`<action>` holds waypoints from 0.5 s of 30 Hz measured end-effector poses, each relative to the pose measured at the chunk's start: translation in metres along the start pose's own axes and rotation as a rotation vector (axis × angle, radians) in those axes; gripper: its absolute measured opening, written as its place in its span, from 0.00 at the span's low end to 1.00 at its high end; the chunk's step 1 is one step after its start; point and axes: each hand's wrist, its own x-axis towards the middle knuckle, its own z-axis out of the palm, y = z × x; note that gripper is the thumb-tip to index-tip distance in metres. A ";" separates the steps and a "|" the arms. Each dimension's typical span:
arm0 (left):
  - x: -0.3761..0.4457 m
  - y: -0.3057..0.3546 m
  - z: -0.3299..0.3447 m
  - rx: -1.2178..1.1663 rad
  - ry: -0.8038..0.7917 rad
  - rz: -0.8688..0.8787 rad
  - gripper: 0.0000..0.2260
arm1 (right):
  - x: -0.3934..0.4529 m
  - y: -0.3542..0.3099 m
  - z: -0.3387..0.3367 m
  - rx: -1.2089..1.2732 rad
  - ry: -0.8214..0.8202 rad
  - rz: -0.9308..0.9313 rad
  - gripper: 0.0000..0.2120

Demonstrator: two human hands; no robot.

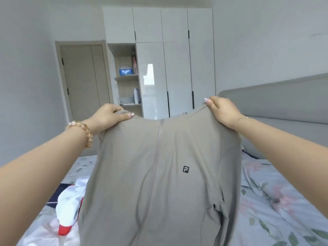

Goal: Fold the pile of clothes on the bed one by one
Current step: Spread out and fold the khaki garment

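Grey jacket (159, 174) hangs lengthwise, collar up, shoulders pinched by left hand (108, 116) and right hand (223, 110).

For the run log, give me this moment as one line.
step: holding up garment | left hand: grips jacket shoulder | right hand: grips other shoulder | grey zip jacket: held up over bed | pile: unfolded

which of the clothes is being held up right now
The grey zip jacket, gripped at its top by the left hand and right hand; the white and red clothes lie on the bed.
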 end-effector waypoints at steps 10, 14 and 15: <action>-0.176 -0.178 0.195 -0.263 -0.651 -0.533 0.22 | -0.185 0.122 0.198 -0.116 -0.653 0.244 0.10; -0.219 -0.194 0.242 -0.607 -0.772 -0.864 0.20 | -0.242 0.132 0.209 -0.123 -0.534 0.173 0.15; -0.221 -0.198 0.252 -0.677 -0.739 -0.961 0.21 | -0.254 0.134 0.209 -0.129 -0.494 0.144 0.14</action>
